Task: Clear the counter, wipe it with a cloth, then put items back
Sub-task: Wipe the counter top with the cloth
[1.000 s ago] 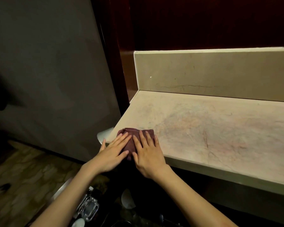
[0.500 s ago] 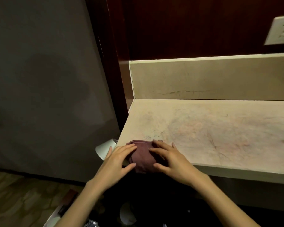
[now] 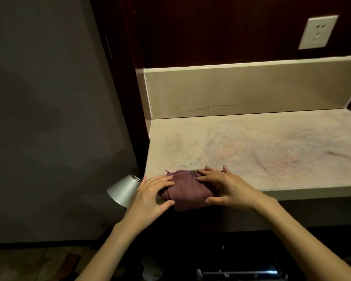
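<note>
Both hands, left [image 3: 150, 194] and right [image 3: 224, 187], pinch the cloth [image 3: 187, 191] at the counter's [image 3: 251, 151] seven-o'clock edge; overhanging, it could slip off.

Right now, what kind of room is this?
Probably a hotel room or home nook: a veined stone counter with matching backsplash, dark wood panelling with a wall socket, and a metal lampshade beside it.
</note>
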The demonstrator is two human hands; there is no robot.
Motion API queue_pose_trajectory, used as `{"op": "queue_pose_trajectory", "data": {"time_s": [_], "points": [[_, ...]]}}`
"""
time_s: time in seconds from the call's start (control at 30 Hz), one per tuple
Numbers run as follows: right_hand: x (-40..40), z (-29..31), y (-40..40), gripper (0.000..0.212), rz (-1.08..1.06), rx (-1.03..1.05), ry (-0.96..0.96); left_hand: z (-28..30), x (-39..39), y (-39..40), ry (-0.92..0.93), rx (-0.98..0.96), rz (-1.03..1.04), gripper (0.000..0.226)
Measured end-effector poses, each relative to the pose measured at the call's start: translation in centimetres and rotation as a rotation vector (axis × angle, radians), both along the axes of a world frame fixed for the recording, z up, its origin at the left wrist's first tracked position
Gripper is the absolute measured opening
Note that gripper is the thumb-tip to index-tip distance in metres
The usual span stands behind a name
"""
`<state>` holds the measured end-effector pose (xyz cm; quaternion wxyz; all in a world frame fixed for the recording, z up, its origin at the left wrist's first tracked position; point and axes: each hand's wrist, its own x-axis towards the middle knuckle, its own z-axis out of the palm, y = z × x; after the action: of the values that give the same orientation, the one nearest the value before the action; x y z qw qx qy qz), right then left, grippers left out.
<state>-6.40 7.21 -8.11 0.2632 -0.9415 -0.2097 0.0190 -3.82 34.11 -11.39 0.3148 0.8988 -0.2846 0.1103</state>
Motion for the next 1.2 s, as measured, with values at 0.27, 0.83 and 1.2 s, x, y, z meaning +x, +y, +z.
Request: {"op": "queue_pose_trajectory", "data": {"time_s": [0.27, 0.83, 1.2], "points": [[-2.5, -2.1, 1.4, 0.013, -0.158, 0.226, -0.179, 1.8, -0.7, 0.2, 0.014, -0.147, -0.097, 0.025], [-11.2, 2.5, 6.8, 0.022, -0.284, 1.166, 0.557, 4.7, -9.6, 2.1, 0.868, -0.793, -0.055, 0.018], [-16.7, -1.9, 12.6, 0.017, -0.181, 1.027, 0.661, -0.4, -19.5, 8.2, 0.902, -0.85, 0.215, 0.012]]}}
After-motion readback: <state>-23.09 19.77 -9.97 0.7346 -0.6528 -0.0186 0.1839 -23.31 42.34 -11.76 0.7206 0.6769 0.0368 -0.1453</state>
